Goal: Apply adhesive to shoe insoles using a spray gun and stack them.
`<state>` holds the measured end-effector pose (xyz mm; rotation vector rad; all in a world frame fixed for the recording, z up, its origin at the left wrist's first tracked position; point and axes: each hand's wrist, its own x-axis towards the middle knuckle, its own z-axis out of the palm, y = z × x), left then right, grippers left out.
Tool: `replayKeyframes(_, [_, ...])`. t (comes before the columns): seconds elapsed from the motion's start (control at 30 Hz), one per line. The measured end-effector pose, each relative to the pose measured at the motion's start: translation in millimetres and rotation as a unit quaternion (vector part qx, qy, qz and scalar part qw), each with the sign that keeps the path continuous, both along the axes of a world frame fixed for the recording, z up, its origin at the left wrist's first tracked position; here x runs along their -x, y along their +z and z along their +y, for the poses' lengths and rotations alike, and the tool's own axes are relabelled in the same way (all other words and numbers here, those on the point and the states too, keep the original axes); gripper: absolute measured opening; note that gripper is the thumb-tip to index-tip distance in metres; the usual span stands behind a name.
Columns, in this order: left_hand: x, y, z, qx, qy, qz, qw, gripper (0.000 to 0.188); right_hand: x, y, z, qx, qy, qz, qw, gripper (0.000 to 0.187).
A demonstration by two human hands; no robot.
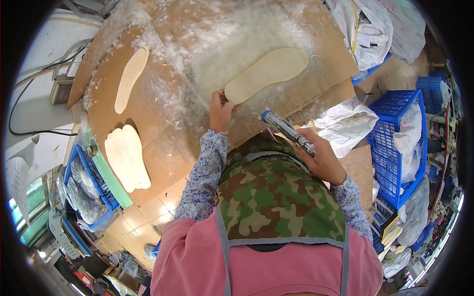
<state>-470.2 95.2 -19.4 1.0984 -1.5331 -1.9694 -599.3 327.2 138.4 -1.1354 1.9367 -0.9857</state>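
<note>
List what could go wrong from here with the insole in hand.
1. The left hand grips the insole near one end only, so it might slip or bend.
2. Loose white fibres lie about the cardboard and could cling to it.
3. The tool in the right hand points towards the left, so it might knock it.

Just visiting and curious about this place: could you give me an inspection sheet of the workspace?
Surface: brown cardboard, strewn with white, fluffy residue.
Job's things: pale insole, held; lone insole and overlapping insoles at left; metallic tool with blue end.
Clutter: white bag near the cardboard.
Hands: left hand holds the pale insole; right hand grips the metallic tool.
Cables: black cable at far left.
Surroundings: blue crate at right.
</note>
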Motion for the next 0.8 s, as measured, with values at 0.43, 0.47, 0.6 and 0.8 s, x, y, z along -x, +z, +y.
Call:
replayKeyframes(0.43, [7.3, 5.7, 1.7, 0.013, 0.002, -0.006, 1.000, 0.037, 59.1, -11.3, 24.7, -0.014, -0.126, 0.030, 0.991, 0.025])
replayKeyframes(0.47, [8.7, 8.3, 2.1, 0.012, 0.008, -0.017, 1.000, 0.037, 62.9, -12.5, 27.0, -0.004, -0.141, 0.029, 0.990, 0.025])
replayKeyframes(0.6, [11.7, 33.2, 5.5, 0.007, 0.029, 0.032, 0.999, 0.037, 72.4, -15.8, 33.2, 0.020, -0.190, 0.040, 0.981, 0.023])
replayKeyframes(0.8, [-45.3, 105.4, 7.6, -0.022, 0.121, 0.148, 0.981, 0.042, 78.9, -10.2, 23.6, 0.020, -0.195, -0.028, 0.980, 0.032])
